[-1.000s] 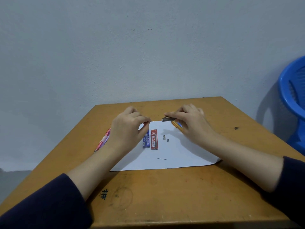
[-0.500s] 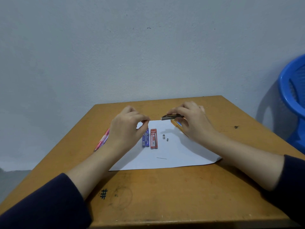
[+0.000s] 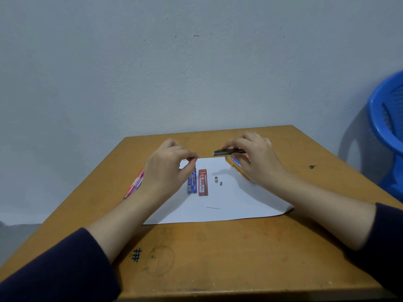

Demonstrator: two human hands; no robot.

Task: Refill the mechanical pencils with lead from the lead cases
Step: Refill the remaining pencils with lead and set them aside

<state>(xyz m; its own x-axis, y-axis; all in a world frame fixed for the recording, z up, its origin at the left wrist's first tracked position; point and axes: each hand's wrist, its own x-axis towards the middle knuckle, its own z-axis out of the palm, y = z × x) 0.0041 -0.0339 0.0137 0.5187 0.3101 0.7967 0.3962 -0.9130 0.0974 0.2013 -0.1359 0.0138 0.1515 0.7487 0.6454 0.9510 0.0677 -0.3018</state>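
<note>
Pale grey wall and a scuffed wooden tabletop (image 3: pixel 218 253) are all the setting I have, with a white sheet of paper (image 3: pixel 235 203) spread under my hands. My right hand (image 3: pixel 257 158) pinches a dark mechanical pencil (image 3: pixel 230 152) between thumb and fingers, held level above the far edge of the sheet, its pale end pointing across toward my left hand (image 3: pixel 168 168). That one is curled, thumb pressed to forefinger as if nipping something very thin; I cannot tell whether a lead is really there.

I judge the pencil light and rigid, its barrel smooth enough to roll, so a firm hold near the middle suits it. Lead is another matter: stiff but brittle, sure to snap under any bend, best taken lightly by its middle and fed straight into the open end.

Just below my left fingertips lie the blue lead case (image 3: pixel 192 182) and the red lead case (image 3: pixel 202 183), side by side. Between my hands, two small grey pencil parts (image 3: pixel 218 181) rest on the sheet. Nearer me, one loose lead (image 3: pixel 213 207) lies alone. Under my right hand sits an orange pencil (image 3: pixel 234 164); beyond my left wrist, a pink pencil (image 3: pixel 136 184). Well off to my right stands a blue plastic chair (image 3: pixel 388 123).
</note>
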